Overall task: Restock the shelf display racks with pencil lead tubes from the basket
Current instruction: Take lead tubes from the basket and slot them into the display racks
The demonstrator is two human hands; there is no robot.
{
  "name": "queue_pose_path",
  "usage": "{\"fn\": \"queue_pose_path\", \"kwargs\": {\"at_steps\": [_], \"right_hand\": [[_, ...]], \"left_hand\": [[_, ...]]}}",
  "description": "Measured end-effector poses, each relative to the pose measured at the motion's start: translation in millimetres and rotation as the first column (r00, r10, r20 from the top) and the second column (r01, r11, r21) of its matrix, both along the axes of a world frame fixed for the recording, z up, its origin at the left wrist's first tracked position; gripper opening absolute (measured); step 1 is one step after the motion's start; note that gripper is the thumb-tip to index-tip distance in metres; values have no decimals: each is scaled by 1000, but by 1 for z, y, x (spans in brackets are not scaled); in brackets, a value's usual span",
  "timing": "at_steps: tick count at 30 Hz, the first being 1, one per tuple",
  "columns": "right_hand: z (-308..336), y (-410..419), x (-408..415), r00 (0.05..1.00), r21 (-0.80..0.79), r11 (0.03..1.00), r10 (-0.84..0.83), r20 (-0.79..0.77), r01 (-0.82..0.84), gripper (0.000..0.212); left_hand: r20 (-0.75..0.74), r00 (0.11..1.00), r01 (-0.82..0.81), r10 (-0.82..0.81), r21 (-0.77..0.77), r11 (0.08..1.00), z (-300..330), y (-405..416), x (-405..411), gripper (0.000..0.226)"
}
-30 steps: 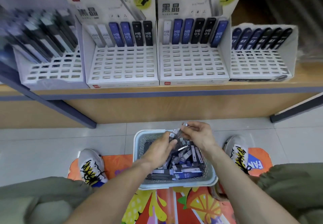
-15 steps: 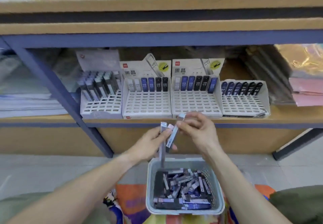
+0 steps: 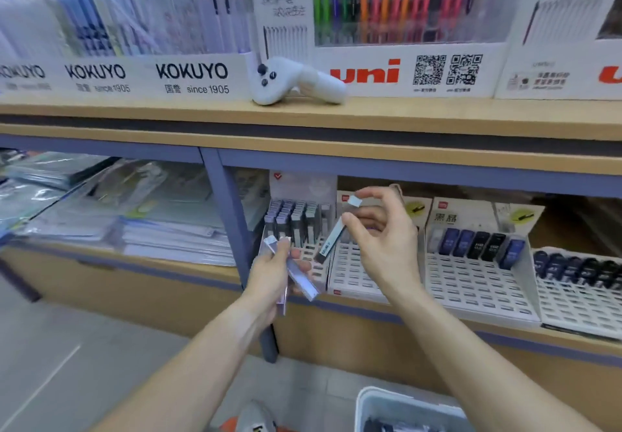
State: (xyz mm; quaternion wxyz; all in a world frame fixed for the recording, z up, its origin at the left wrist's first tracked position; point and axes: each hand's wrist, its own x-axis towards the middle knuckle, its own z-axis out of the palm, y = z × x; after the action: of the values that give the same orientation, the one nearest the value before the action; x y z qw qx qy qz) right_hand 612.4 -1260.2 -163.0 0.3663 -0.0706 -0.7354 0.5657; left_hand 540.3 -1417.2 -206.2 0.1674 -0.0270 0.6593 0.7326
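My left hand [image 3: 269,276] grips a few grey-and-white pencil lead tubes [image 3: 301,278] in front of the leftmost display rack [image 3: 296,226]. My right hand [image 3: 383,236] pinches one slim lead tube [image 3: 331,238] between thumb and fingers, tilted, its white cap up near the fingertips. Both hands hover before the lower shelf. White slotted racks [image 3: 471,283] to the right hold blue and black tubes in their top rows. The grey basket [image 3: 380,401] with more tubes shows at the bottom edge.
A white handheld controller [image 3: 296,81] lies on the upper shelf board [image 3: 437,115], in front of pen displays. Stacked plastic-wrapped paper goods [image 3: 134,216] fill the lower shelf on the left. A blue shelf post [image 3: 232,229] stands just left of my left hand.
Both hands rose from the basket to the lower shelf, carrying tubes. My view tilted upward, bringing the upper pen shelf into sight and pushing the basket to the bottom edge.
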Motion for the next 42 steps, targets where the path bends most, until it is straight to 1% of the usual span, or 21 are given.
{"fn": "queue_pose_path", "kwargs": {"at_steps": [3,6,8,11,13,17,21,23,25,28,30,33,39,42], "right_hand": [[-12,-10,-27,1000,39,999,6,4,-6,27],[-27,-15,-54,999,85,996,9,36,-12,28],[-36,-15,-70,999,134,991,-1,51,-6,30],[-45,-10,-86,997,199,979,-46,57,34,28],[-50,-6,-93,995,230,972,-66,70,48,27],[-60,-2,-98,993,295,955,-51,104,18,25],[-64,2,-104,993,339,941,-36,115,-5,25],[-64,4,-105,991,358,933,-13,130,-34,25],[-64,5,-105,991,386,921,4,132,-55,26],[-64,8,-104,993,392,918,18,121,-64,26],[-63,9,-104,992,383,920,33,122,-78,26],[-62,9,-105,991,391,915,49,126,-95,25],[-66,16,-107,985,422,899,47,166,-114,26],[-74,17,-106,984,505,853,44,174,-128,35]], "left_hand": [[19,999,-44,44,-24,999,-9,-10,-19,39],[90,995,-48,52,-40,998,-9,-17,-30,41],[171,985,-39,38,6,999,-7,-21,-35,40],[256,967,-27,-9,137,990,-11,-23,-42,34],[259,966,-17,-27,168,986,-15,-22,-43,33],[212,976,17,-42,116,993,-15,-20,-42,31],[150,987,50,-64,96,994,-21,-20,-46,29],[128,990,51,-58,57,997,-22,-21,-46,27],[148,987,54,-59,40,998,-22,-21,-46,25],[235,970,47,-62,69,997,-20,-21,-43,26],[254,966,29,-52,92,995,-20,-19,-43,26],[263,965,-12,-21,123,992,-17,-16,-42,26],[248,968,-47,28,69,997,-18,-15,-44,23],[229,973,-31,19,49,998,-18,-14,-44,19]]}}
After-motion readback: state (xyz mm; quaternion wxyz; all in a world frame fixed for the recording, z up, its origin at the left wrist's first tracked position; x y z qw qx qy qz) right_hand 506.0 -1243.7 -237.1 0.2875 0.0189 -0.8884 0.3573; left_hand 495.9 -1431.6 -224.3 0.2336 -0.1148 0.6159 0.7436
